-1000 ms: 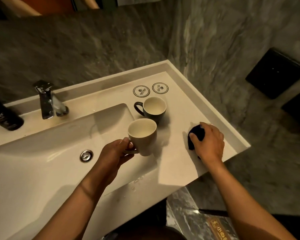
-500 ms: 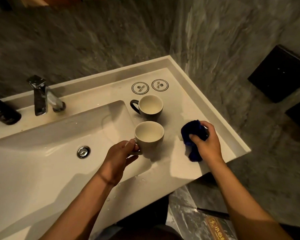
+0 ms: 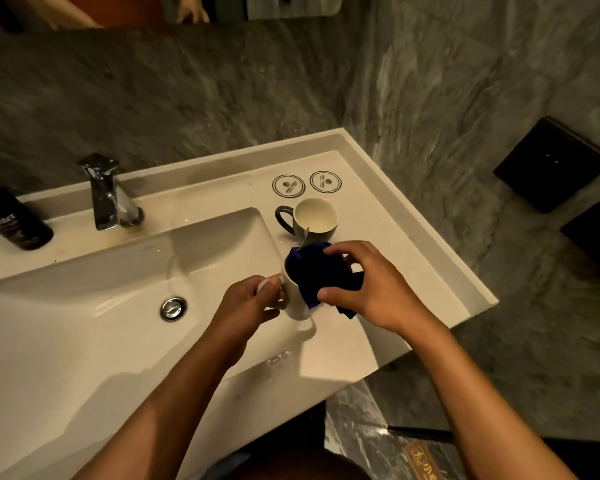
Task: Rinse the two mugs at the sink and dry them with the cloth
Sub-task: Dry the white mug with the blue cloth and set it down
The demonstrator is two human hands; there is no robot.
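Two mugs: white mug (image 3: 297,299) at frame centre, dark mug (image 3: 314,220) above it.
Left hand (image 3: 246,306): fingers grip white mug's handle.
Right hand (image 3: 371,289): fingers clutch blue cloth (image 3: 314,275) over its mouth.
Writing: black bottle (image 3: 11,221), left edge, partly legible "...aster".

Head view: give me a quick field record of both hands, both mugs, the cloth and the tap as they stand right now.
left hand: grips the handle of the white ceramic mug, held at the basin's right edge
right hand: pinches the dark blue cloth, stuffed into that mug's mouth
dark mug with cream inside: upright on the white counter, handle to the left, untouched
chrome tap: no water seen running
stage: drying the white mug
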